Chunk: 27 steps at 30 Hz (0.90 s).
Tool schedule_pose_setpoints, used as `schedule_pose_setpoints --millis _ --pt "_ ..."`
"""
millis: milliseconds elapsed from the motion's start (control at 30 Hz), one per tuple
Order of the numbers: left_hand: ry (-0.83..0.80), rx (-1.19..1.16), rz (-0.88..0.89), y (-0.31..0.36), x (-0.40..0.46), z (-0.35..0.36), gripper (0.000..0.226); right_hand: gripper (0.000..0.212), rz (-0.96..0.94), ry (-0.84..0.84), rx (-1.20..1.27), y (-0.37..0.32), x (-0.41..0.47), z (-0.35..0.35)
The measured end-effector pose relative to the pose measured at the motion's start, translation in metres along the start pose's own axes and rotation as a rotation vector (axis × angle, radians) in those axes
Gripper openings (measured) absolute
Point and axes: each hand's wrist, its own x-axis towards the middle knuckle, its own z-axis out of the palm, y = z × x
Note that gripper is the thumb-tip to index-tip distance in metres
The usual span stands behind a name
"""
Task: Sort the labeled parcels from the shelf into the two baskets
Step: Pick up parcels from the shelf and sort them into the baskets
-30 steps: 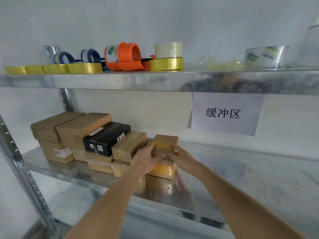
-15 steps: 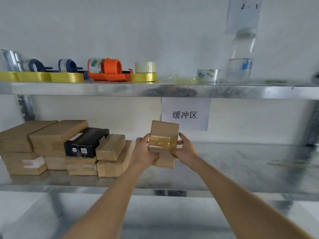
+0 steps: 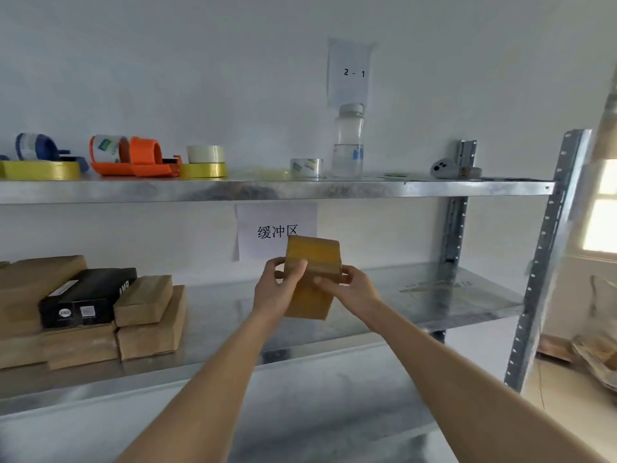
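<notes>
Brown cardboard parcel [image 3: 312, 279] is up off the lower shelf [image 3: 434, 305], near its middle, gripped between left hand [image 3: 277, 289] and right hand [image 3: 347, 289]. Judged step: reading its label. Next comes choosing a basket; none shows. More parcels [image 3: 133, 315] sit stacked at the shelf's left end. Tape rolls [image 3: 203, 162] line the upper shelf's [image 3: 367, 188] front edge.
</notes>
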Motion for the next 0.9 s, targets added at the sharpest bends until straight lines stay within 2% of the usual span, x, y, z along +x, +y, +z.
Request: schedule_pose_setpoints --millis 67,167,267,367,467,633,767,833,900 --pt "-0.019 0.003 0.020 0.011 -0.005 0.014 0.053 0.069 0.034 0.033 0.051 0.001 -0.008 -0.019" --pt "-0.035 0.023 0.072 0.021 -0.010 0.035 0.044 0.059 0.027 0.137 0.059 0.008 -0.014 -0.048" --pt "-0.125 0.019 0.094 0.029 -0.015 0.054 0.060 0.056 0.017 0.124 0.066 0.010 -0.022 -0.080" --pt "-0.249 0.015 0.109 0.032 -0.020 0.077 0.080 0.077 -0.067 0.035 0.060 0.011 -0.036 -0.115" --pt "-0.323 0.044 0.157 0.041 -0.033 0.105 0.087 0.082 -0.142 0.007 -0.024 0.020 -0.052 -0.148" --pt "-0.451 -0.074 0.111 0.062 -0.065 0.165 0.077 0.056 -0.063 0.135 -0.003 0.037 -0.081 -0.208" --pt "-0.473 -0.164 0.081 0.086 -0.103 0.218 0.063 0.046 -0.014 0.196 0.008 0.052 -0.109 -0.262" --pt "-0.509 -0.149 0.104 0.093 -0.119 0.247 0.067 0.047 -0.010 0.201 -0.039 0.064 -0.124 -0.291" --pt "-0.537 -0.135 0.134 0.101 -0.138 0.275 0.075 0.059 -0.023 0.213 -0.077 0.074 -0.141 -0.321"
